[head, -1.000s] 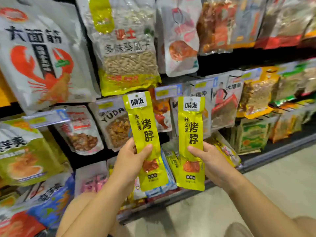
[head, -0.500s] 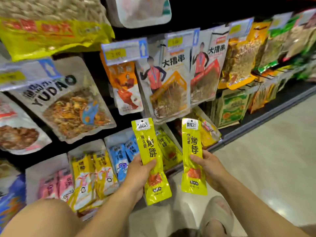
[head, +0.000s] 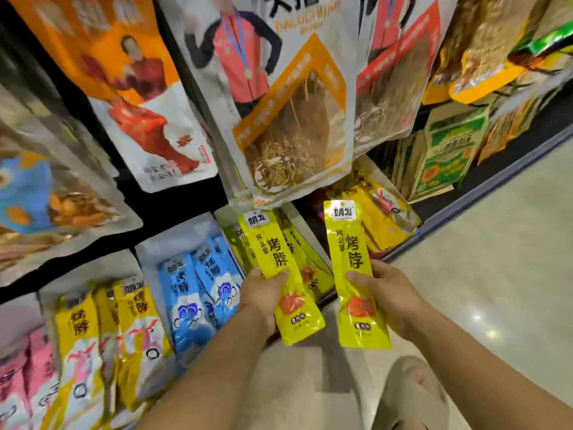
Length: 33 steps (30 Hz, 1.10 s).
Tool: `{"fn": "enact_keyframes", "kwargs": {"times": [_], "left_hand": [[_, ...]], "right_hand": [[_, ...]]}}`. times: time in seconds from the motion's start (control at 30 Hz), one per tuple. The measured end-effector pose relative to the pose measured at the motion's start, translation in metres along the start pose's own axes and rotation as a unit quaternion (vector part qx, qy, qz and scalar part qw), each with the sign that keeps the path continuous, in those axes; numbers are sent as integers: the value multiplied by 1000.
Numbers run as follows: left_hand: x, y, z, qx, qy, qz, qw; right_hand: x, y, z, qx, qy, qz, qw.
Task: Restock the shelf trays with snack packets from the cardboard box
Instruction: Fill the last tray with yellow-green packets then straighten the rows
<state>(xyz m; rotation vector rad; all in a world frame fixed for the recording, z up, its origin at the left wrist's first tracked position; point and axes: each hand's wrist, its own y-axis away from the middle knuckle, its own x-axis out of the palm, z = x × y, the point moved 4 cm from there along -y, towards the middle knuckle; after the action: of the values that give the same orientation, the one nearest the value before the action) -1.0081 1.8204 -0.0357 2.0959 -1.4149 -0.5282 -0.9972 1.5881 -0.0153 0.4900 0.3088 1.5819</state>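
From the head camera, the left hand (head: 262, 293) grips a yellow snack packet (head: 277, 268) in front of the shelf tray (head: 224, 217) holding matching packets (head: 305, 259). The right hand (head: 389, 293) grips a second yellow packet (head: 353, 274), upright, just beside the first, above the floor (head: 496, 274).

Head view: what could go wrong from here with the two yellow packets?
1. The large hanging bag hangs low over the matching packets below it; the left packet, in the left hand, could catch on it.
2. The right hand grips the right packet by its lower half; it may bend or slip.
3. Blue packets lie right beside; one could land there.
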Motion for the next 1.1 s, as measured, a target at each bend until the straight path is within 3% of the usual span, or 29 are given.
{"fn": "enact_keyframes", "kwargs": {"times": [0.3,0.43,0.63,1.1], "left_hand": [[28,-73,-17,4,-61,-96,994],[47,-86,-7,10,-52,-104,993],[63,-90,-9,67,-175,-104,977],[31,-57,-30,125,-315,-90,937]], "right_hand": [[-2,-36,-7,12,-32,23,999],[-3,-41,-8,12,-44,41,998],[-13,-49,-11,7,-64,37,997],[14,-54,6,-2,-45,10,999]]}}
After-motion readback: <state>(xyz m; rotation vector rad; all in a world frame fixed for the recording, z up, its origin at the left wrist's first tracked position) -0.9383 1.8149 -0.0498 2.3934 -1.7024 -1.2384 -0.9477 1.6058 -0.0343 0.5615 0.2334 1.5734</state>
